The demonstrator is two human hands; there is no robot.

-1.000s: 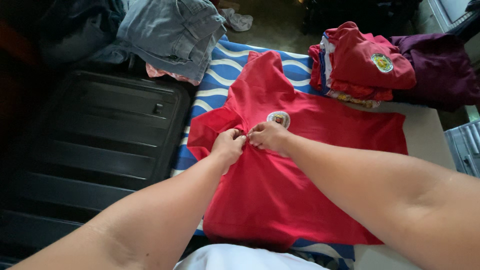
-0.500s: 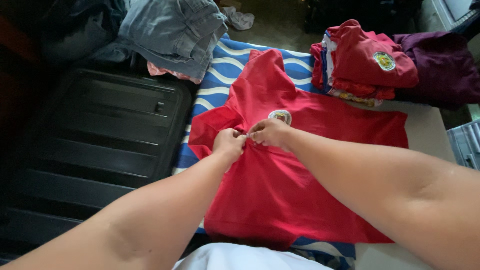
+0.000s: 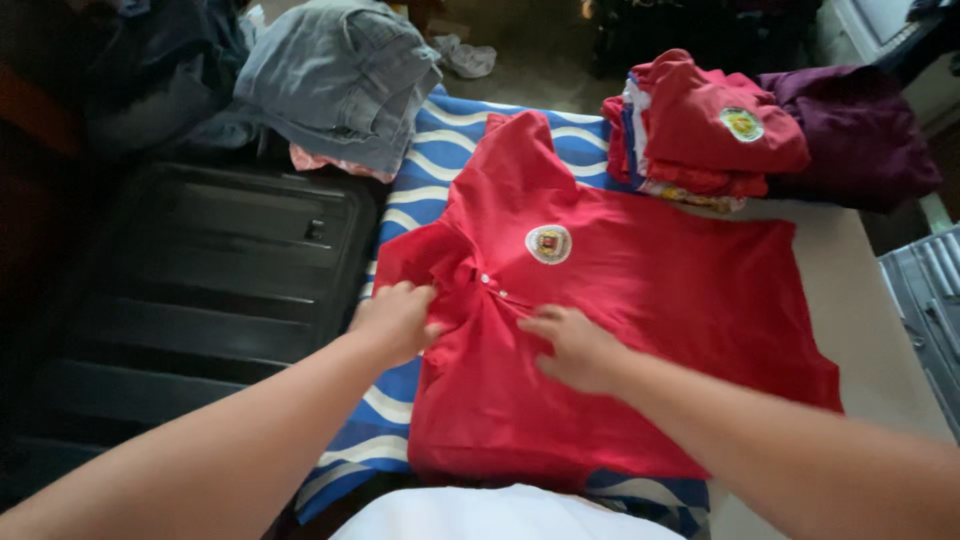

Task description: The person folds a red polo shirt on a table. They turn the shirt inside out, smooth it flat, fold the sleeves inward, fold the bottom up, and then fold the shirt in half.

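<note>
Looking down from the head camera, I saw a red polo shirt (image 3: 620, 330) spread flat, front up, over a blue and white striped towel (image 3: 430, 150) on the table (image 3: 860, 330). Its collar lay toward the left and its hem ran off to the right, with a round badge (image 3: 548, 243) on the chest.

My left hand (image 3: 395, 320) sat at the collar, fingers curled shut with a fold of red cloth pinched in them. My right hand (image 3: 575, 345) rested just beside it on the button strip, fingers loosely bent and pressed onto the fabric; I could not tell whether they gripped any of it. Both hands were near each other but apart.

Far right on the table stood a stack of folded clothes (image 3: 710, 130), red on top, touching a dark purple garment (image 3: 860, 130). At the far end lay folded grey jeans (image 3: 340, 80), partly over the towel. A black suitcase (image 3: 210, 280) lay to the left of the table, just beside the towel's edge.
</note>
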